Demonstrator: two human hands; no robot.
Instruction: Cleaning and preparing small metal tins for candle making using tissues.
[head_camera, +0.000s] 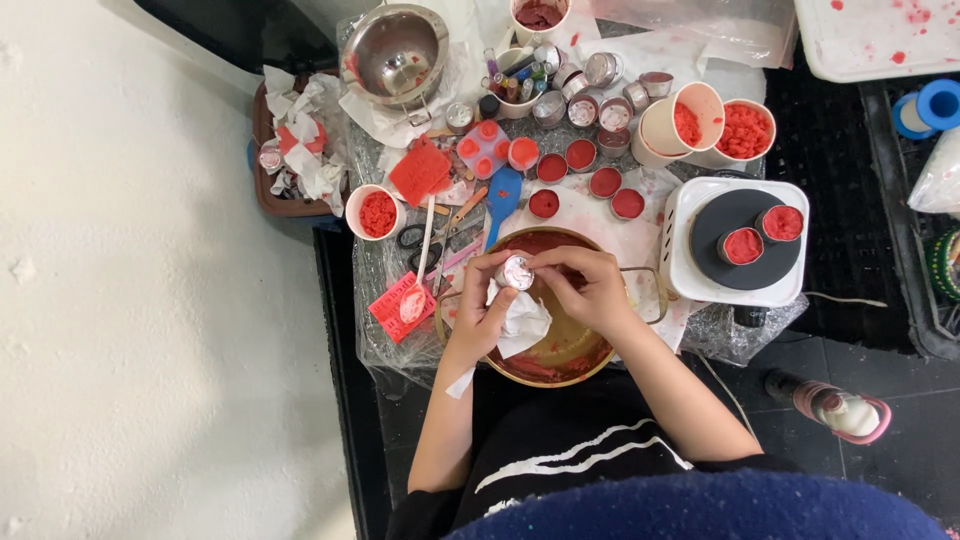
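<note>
My left hand (482, 306) grips a crumpled white tissue (522, 322) and presses it against a small round metal tin (516, 271). My right hand (585, 284) steadies that tin from the right with its fingertips. Both hands hover over a wide brass-coloured bowl (560, 366) smeared with red wax. Under the hands the bowl's middle is hidden.
A white hot plate (690, 270) at the right carries two tins of red wax (742, 246). Paper cups of red wax flakes (745, 131), filled tins (604, 182), a steel bowl (395, 52), scissors (411, 240) and a spoon (416, 296) crowd the plastic-covered table. A bottle (836, 406) lies on the floor.
</note>
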